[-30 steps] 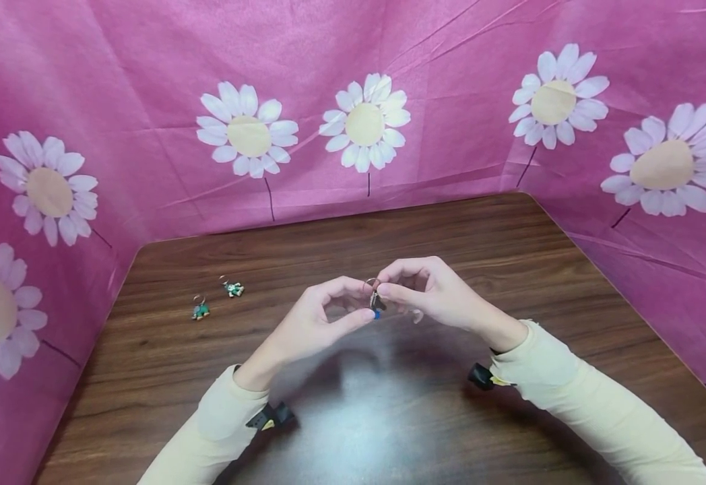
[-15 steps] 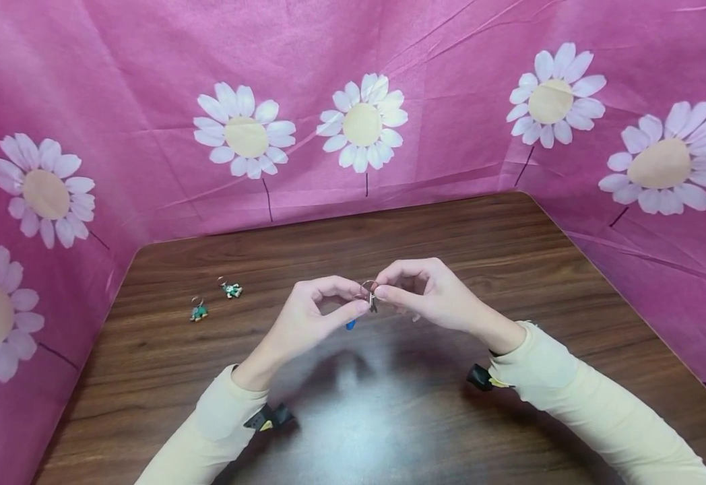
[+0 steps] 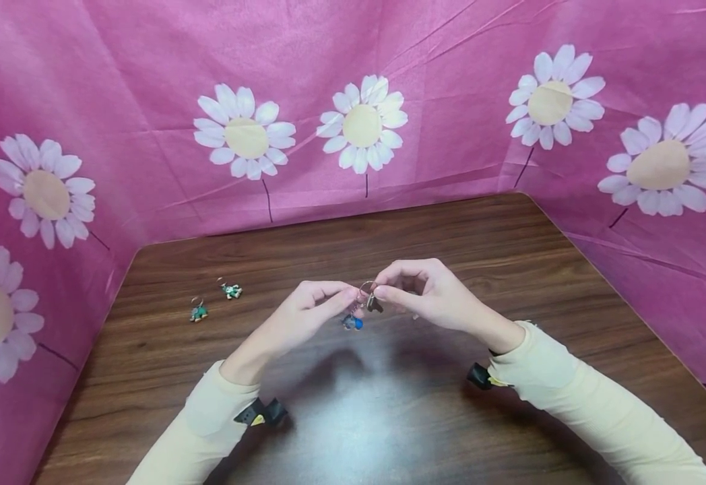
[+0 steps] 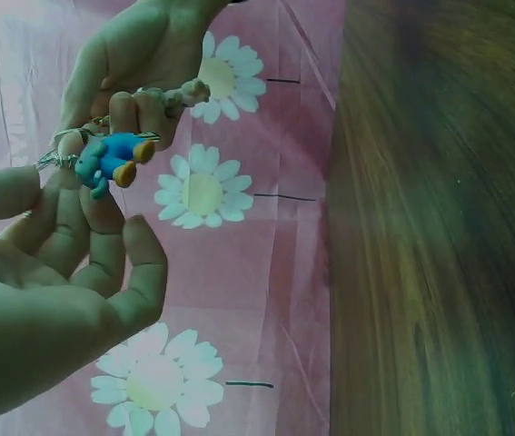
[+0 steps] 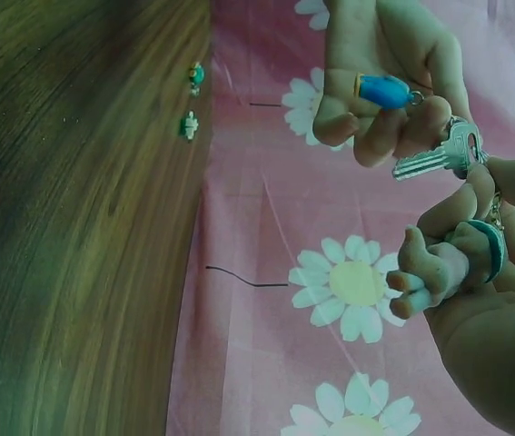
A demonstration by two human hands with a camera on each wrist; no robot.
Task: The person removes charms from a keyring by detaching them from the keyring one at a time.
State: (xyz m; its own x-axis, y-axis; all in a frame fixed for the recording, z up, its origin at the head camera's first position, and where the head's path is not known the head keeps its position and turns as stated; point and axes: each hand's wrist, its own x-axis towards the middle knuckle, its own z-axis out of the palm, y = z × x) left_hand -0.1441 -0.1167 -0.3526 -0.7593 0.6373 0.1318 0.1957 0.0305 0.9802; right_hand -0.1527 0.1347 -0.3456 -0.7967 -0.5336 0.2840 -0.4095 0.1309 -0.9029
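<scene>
Hands (image 3: 304,313) (image 3: 428,293) raised together, fingertips pinching keyring (image 3: 368,291)

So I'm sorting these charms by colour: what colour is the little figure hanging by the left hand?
Blue figure with orange feet, clearest in the left wrist view.

A dark brown wood-grain worktop (image 3: 389,417) fills the lower part of the head view, its far corners rounded. Pink sheeting (image 3: 147,60) printed with large white daisies (image 3: 362,124) stands as a screen along the far edge and both side edges of the worktop, creased and folded at the corners. A soft pale sheen of light lies on the wood near the front edge.
</scene>
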